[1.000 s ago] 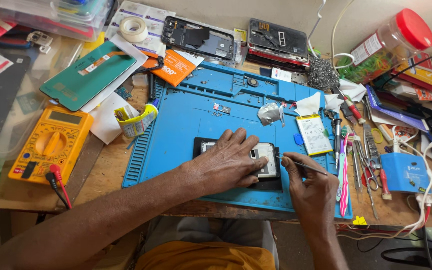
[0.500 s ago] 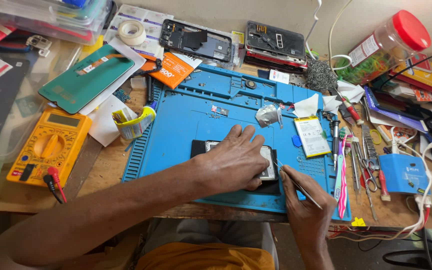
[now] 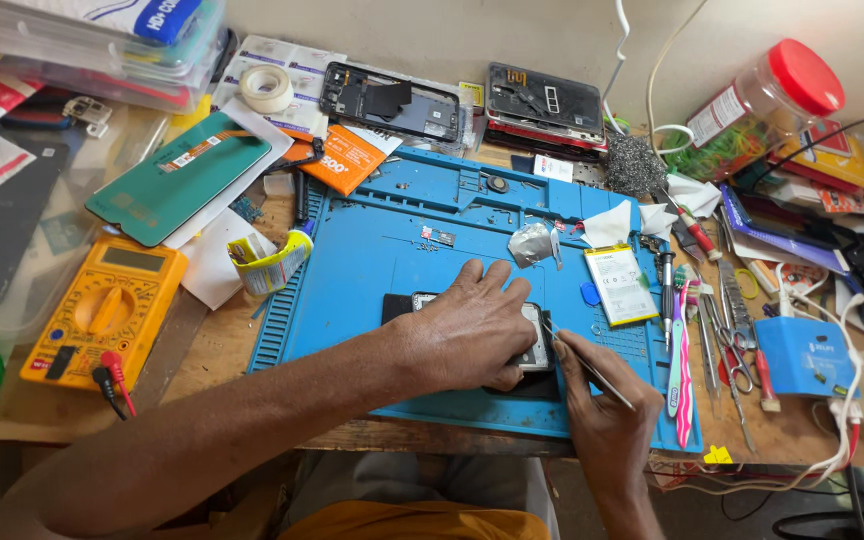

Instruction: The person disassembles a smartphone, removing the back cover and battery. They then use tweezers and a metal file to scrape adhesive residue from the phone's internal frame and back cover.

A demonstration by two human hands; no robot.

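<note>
- The left hand [image 3: 467, 335] lies flat, fingers spread, pressing down the opened dark phone body [image 3: 532, 345] at lower centre on the blue silicone work mat [image 3: 372, 270].
- The right hand [image 3: 602, 420] pinches thin metal tweezers [image 3: 587, 365], tip at the phone's right edge.
- Risk: the tip could skid and gouge parts if the pressing hand shifts.

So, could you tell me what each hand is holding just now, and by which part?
The right hand pinches thin tweezers near their rear end. The left hand lies flat over the opened phone, pressing it onto the blue mat.
</note>
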